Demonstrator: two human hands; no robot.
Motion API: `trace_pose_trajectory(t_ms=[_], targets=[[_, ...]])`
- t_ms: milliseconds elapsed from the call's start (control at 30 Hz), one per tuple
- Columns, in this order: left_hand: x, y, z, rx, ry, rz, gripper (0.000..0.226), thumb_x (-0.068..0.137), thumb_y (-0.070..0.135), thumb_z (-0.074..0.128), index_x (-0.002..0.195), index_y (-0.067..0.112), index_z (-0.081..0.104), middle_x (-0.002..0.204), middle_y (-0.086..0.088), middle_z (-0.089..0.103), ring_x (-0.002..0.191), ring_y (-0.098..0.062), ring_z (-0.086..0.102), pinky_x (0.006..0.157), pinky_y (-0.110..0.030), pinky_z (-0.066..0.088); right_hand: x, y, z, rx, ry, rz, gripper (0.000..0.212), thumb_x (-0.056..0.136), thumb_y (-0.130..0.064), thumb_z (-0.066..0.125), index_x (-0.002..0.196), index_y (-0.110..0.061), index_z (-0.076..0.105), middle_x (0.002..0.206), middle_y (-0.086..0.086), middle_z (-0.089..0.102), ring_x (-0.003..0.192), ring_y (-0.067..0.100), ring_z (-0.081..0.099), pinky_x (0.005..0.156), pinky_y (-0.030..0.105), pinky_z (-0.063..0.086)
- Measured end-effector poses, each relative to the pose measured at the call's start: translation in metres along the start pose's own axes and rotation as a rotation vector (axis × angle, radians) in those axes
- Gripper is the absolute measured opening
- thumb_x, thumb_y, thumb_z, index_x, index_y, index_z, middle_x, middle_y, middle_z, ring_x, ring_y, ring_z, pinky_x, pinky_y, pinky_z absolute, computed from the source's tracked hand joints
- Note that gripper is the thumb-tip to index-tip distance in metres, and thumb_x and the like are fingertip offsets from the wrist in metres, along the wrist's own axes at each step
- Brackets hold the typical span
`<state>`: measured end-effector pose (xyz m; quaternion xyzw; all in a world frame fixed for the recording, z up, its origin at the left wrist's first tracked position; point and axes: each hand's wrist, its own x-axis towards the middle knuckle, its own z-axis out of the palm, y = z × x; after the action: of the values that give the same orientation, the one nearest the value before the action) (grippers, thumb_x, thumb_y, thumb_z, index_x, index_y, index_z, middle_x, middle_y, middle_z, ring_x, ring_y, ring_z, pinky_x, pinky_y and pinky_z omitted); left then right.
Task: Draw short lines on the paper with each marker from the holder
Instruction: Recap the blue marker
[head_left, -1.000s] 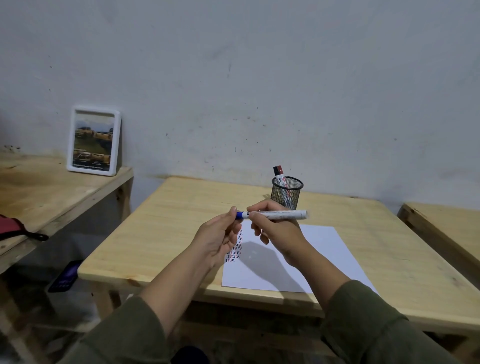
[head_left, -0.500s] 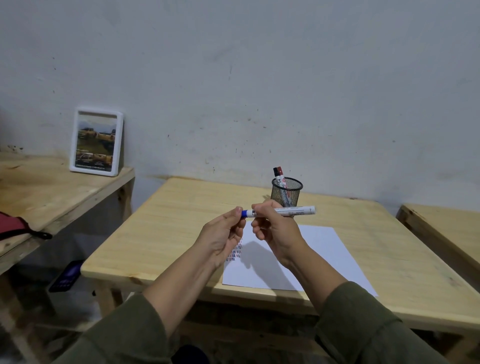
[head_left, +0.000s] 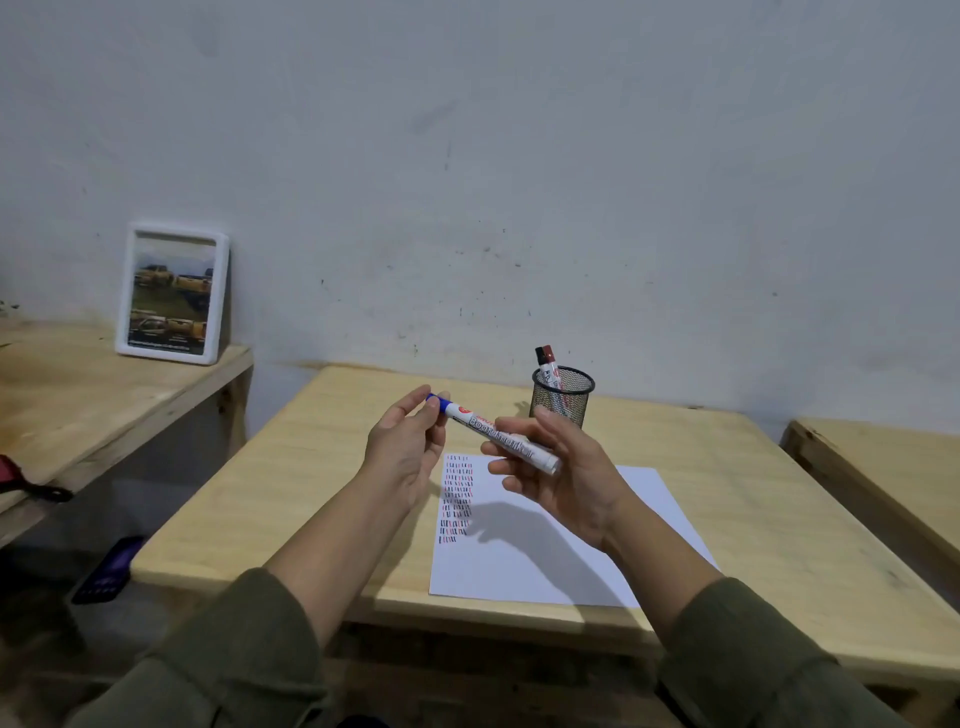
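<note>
A blue-capped marker (head_left: 493, 434) is slanting in the air above the paper (head_left: 524, 561), its cap end pinched by the left hand (head_left: 408, 449) at thumb and fingertips, its white barrel lying across the right hand's (head_left: 566, 475) loosely curled, half-open fingers; behind, two markers are standing in the mesh holder (head_left: 562, 397).
</note>
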<state>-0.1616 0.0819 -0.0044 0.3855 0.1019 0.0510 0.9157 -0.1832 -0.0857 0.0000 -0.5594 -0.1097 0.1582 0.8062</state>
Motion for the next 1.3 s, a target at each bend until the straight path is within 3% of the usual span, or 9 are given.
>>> trace_pose_trajectory(t_ms=[167, 333, 467, 600, 767, 900, 1033, 1133, 1300], targets=[[0.019, -0.006, 0.032, 0.149, -0.076, 0.03, 0.011, 0.089, 0.005, 0.056, 0.093, 0.013, 0.062, 0.086, -0.003, 0.065, 0.07, -0.008, 0.056, 0.068, -0.013, 0.049, 0.014, -0.011, -0.014, -0.232, 0.001, -0.009, 0.018, 0.092, -0.007, 0.054, 0.107, -0.01, 0.063, 0.086, 0.013, 0.071, 0.067, 0.018, 0.066, 0.062, 0.024, 0.053], [0.047, -0.013, 0.069, 0.359, -0.249, 0.068, 0.019, 0.087, 0.01, 0.059, 0.101, 0.02, 0.067, 0.085, -0.001, 0.066, 0.074, -0.009, 0.056, 0.074, -0.016, 0.049, 0.038, -0.039, -0.041, -0.344, 0.045, -0.052, 0.054, 0.087, 0.001, 0.059, 0.131, -0.028, 0.044, 0.093, 0.007, 0.073, 0.077, 0.025, 0.07, 0.076, 0.033, 0.056], [0.079, -0.027, 0.086, 0.548, -0.209, 0.08, 0.031, 0.086, 0.021, 0.062, 0.117, 0.022, 0.063, 0.113, 0.0, 0.067, 0.103, -0.011, 0.061, 0.088, -0.024, 0.044, 0.062, -0.072, -0.062, -0.442, 0.165, -0.165, 0.082, 0.083, 0.007, 0.061, 0.136, -0.047, 0.03, 0.085, 0.004, 0.066, 0.086, 0.025, 0.071, 0.08, 0.038, 0.054], [0.105, -0.044, 0.093, 0.742, -0.138, 0.088, 0.037, 0.085, 0.022, 0.064, 0.122, 0.019, 0.062, 0.12, -0.001, 0.065, 0.106, -0.014, 0.059, 0.099, -0.029, 0.044, 0.091, -0.099, -0.078, -0.622, 0.291, -0.289, 0.095, 0.08, 0.008, 0.061, 0.137, -0.056, 0.019, 0.097, 0.013, 0.053, 0.097, 0.035, 0.067, 0.076, 0.038, 0.058], [0.123, -0.059, 0.099, 0.927, -0.143, 0.086, 0.047, 0.082, 0.024, 0.068, 0.127, 0.02, 0.057, 0.13, 0.0, 0.06, 0.116, -0.016, 0.057, 0.104, -0.04, 0.044, 0.127, -0.097, -0.1, -0.827, 0.422, -0.389, 0.085, 0.083, 0.003, 0.058, 0.136, -0.053, 0.023, 0.096, 0.015, 0.058, 0.091, 0.029, 0.067, 0.076, 0.034, 0.057], [0.129, -0.068, 0.096, 0.979, -0.157, 0.102, 0.048, 0.083, 0.022, 0.067, 0.129, 0.019, 0.056, 0.132, 0.002, 0.059, 0.118, -0.014, 0.056, 0.1, -0.027, 0.042, 0.143, -0.084, -0.112, -0.944, 0.43, -0.391, 0.076, 0.084, 0.0, 0.058, 0.134, -0.048, 0.028, 0.089, 0.013, 0.065, 0.086, 0.02, 0.066, 0.064, 0.015, 0.044], [0.132, -0.074, 0.093, 0.997, -0.156, 0.108, 0.045, 0.081, 0.022, 0.068, 0.126, 0.021, 0.059, 0.126, 0.002, 0.063, 0.111, -0.012, 0.06, 0.086, -0.018, 0.038, 0.148, -0.072, -0.117, -1.057, 0.365, -0.341, 0.071, 0.083, -0.001, 0.062, 0.133, -0.044, 0.033, 0.093, 0.01, 0.064, 0.077, 0.017, 0.066, 0.056, 0.006, 0.043], [0.134, -0.076, 0.091, 1.004, -0.159, 0.105, 0.045, 0.082, 0.022, 0.067, 0.126, 0.02, 0.059, 0.125, 0.0, 0.064, 0.113, -0.012, 0.06, 0.087, -0.017, 0.039, 0.153, -0.064, -0.121, -1.047, 0.297, -0.31, 0.067, 0.082, -0.002, 0.065, 0.129, -0.043, 0.04, 0.095, 0.009, 0.06, 0.073, 0.019, 0.067, 0.057, 0.009, 0.045], [0.137, -0.077, 0.088, 0.975, -0.176, 0.086, 0.047, 0.081, 0.023, 0.068, 0.126, 0.019, 0.058, 0.124, -0.002, 0.064, 0.113, -0.013, 0.06, 0.09, -0.02, 0.041, 0.157, -0.051, -0.123, -1.076, 0.22, -0.284, 0.053, 0.082, -0.002, 0.064, 0.121, -0.036, 0.053, 0.073, -0.001, 0.056, 0.062, 0.011, 0.058, 0.067, 0.017, 0.051]])
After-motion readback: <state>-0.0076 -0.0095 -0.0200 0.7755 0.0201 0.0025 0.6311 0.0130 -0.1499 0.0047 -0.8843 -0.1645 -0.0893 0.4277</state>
